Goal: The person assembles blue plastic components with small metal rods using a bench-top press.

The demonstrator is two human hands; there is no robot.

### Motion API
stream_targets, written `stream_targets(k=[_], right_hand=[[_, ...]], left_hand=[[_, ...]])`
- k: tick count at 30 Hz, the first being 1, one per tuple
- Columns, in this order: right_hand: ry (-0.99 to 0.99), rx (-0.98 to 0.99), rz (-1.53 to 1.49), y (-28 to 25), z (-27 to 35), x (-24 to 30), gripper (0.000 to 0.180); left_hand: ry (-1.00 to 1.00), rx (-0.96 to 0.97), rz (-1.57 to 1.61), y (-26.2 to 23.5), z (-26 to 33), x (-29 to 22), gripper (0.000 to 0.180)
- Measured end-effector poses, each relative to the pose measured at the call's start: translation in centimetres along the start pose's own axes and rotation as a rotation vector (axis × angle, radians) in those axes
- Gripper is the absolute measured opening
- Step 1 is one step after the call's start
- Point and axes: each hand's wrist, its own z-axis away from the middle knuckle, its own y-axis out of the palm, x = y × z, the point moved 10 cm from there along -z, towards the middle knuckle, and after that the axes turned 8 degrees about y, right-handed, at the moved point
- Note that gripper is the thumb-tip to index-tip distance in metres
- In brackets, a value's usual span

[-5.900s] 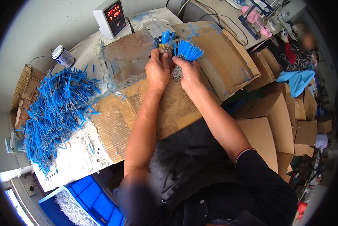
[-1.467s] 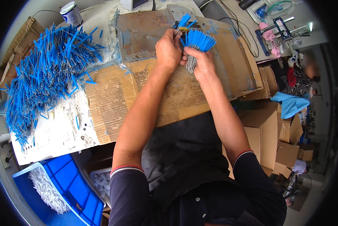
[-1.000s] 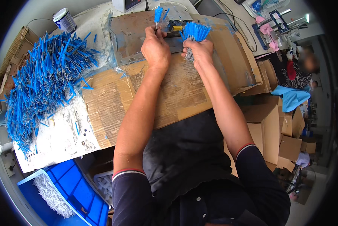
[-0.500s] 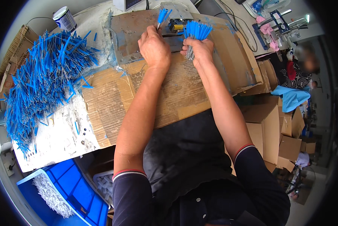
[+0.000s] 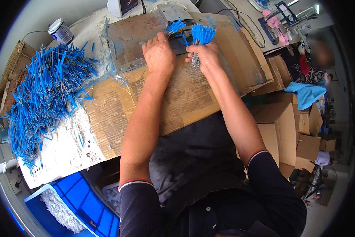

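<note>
My left hand is closed around a few small wire brushes, whose blue bristle heads lean to the right beyond the fingers. In my right hand is a thicker bundle of the same brushes, blue ends up and thin twisted-wire stems hanging below the thumb. A single blue brush shows between the two hands, near the right fingertips; which hand holds it I cannot tell. Just beyond my hands a small metal fixture stands on the brown metal plate. The left fingertips are partly hidden.
A large heap of blue wire brushes covers the table's left side. Flattened cardboard lies along the front edge. A can and a white device stand behind. Below left is a blue bin of white pieces; cardboard boxes stand right.
The left hand's brushes have tipped from upright toward the right, close to the right hand's bundle. The right hand still grips its bundle, slightly shifted left. The whole view has shifted a little.
</note>
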Motion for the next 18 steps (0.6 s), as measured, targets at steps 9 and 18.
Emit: stream_targets(k=[9, 18], right_hand=[[0.011, -0.033, 0.040, -0.2, -0.9, -0.1, 0.015], [-0.002, -0.055, 0.019, -0.1, -1.6, 0.1, 0.021]], left_hand=[[0.115, 0.031, -0.103, 0.6, 0.0, -0.7, 0.009], [-0.042, -0.040, -0.136, -0.9, -0.1, 2.1, 0.007]])
